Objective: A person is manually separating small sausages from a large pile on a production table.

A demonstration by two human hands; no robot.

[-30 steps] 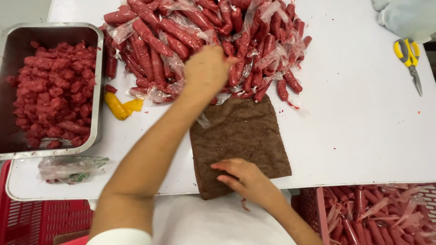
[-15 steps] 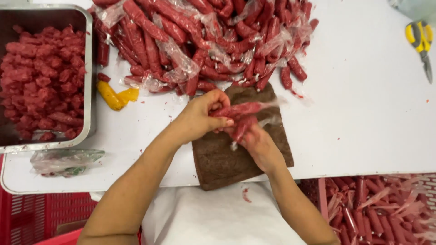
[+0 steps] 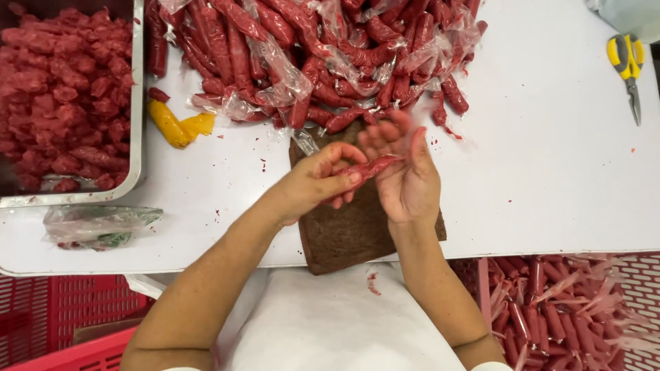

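My left hand [image 3: 316, 182] pinches a red sausage [image 3: 371, 166] and holds it over a brown cloth [image 3: 350, 230] at the table's front edge. Against that same sausage lies my right hand [image 3: 405, 175], palm up and fingers spread, with thin clear wrapping around its fingers. A big heap of red sausages in clear plastic casing [image 3: 323, 55] lies just beyond both hands.
A metal tray [image 3: 136, 103] full of peeled red sausage pieces stands at the left. A yellow scrap [image 3: 180, 125] and a crumpled plastic bag [image 3: 96, 225] lie near it. Yellow-handled scissors [image 3: 627, 65] rest far right. Red crates [image 3: 570, 309] with sausages stand below the table.
My left hand came back from the heap with a sausage and met my right hand above the cloth. Now the right hand has opened flat while the left pulls along the sausage.
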